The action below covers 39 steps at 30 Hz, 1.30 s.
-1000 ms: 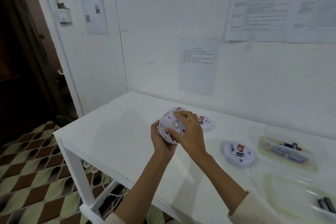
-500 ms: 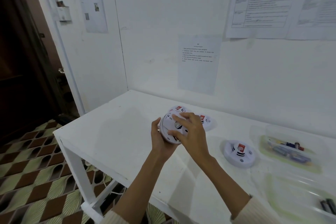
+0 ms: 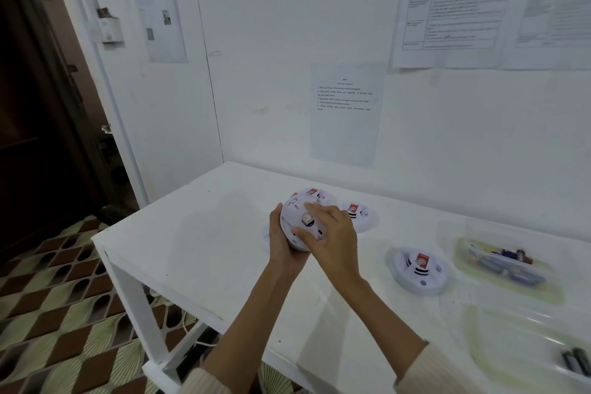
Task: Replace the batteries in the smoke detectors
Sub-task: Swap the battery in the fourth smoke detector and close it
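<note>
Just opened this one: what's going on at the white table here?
A person holds one smoke detector above the white table, its back toward the camera. The left hand grips its rim from below, and the right hand grips the back, perhaps to twist it open. Three other detectors lie on the table. A far tray at the right holds batteries, and a near tray holds two dark batteries.

Single head-worn wide-angle view, facing forward-down; table (image 3: 198,249) close below, wall (image 3: 271,73) behind; left hand (image 3: 281,245), right hand (image 3: 334,238) mid-frame.
</note>
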Each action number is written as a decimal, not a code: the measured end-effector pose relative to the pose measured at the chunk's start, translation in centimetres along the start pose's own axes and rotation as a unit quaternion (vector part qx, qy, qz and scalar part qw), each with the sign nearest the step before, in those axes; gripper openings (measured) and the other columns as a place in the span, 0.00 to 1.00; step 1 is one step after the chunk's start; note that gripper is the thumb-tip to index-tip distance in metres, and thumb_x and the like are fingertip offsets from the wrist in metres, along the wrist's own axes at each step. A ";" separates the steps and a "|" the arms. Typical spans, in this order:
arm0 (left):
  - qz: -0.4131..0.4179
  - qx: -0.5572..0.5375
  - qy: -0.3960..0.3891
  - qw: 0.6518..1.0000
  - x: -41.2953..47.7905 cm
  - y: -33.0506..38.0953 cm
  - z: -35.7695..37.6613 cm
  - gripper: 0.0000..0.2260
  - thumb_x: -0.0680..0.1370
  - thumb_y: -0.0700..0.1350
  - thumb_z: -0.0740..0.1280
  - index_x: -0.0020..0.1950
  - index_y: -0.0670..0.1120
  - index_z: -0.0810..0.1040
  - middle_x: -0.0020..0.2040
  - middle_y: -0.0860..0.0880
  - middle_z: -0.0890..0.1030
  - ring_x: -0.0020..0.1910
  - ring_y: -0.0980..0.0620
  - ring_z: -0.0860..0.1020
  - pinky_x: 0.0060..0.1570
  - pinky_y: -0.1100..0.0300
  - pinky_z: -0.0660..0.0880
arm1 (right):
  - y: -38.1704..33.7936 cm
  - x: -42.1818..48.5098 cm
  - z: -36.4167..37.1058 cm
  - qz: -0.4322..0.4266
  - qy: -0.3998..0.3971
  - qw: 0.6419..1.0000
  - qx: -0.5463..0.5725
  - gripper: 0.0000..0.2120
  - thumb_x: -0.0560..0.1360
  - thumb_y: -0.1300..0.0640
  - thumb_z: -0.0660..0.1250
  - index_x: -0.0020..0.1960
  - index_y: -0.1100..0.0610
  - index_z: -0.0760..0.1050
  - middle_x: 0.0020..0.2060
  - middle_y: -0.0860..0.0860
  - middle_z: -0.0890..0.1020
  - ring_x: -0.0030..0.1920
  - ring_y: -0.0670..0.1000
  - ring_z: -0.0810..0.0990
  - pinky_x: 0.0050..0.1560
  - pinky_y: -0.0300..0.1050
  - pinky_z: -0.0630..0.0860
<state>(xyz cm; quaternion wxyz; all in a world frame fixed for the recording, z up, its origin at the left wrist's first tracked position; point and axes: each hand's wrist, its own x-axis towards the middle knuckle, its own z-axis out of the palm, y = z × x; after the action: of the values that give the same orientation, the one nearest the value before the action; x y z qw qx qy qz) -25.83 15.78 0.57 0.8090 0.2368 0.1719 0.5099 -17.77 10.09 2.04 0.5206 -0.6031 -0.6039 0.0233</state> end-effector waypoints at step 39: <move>0.026 0.002 -0.011 1.000 -1.1 1.3 1.4 0.17 0.78 0.56 0.54 0.53 0.49 0.78 0.49 0.45 0.81 0.48 0.46 0.79 0.44 0.56 0.77 | -0.7 1.1 -0.7 -0.017 -0.038 0.998 -0.041 0.32 0.65 0.45 0.75 0.64 0.58 0.73 0.53 0.56 0.73 0.56 0.55 0.71 0.55 0.44 0.71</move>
<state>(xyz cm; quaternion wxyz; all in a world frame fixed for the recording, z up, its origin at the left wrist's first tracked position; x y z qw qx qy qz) -26.59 14.94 2.50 0.7966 0.2490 0.1576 0.5278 -17.51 10.23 3.50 0.4723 -0.6121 -0.6341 0.0128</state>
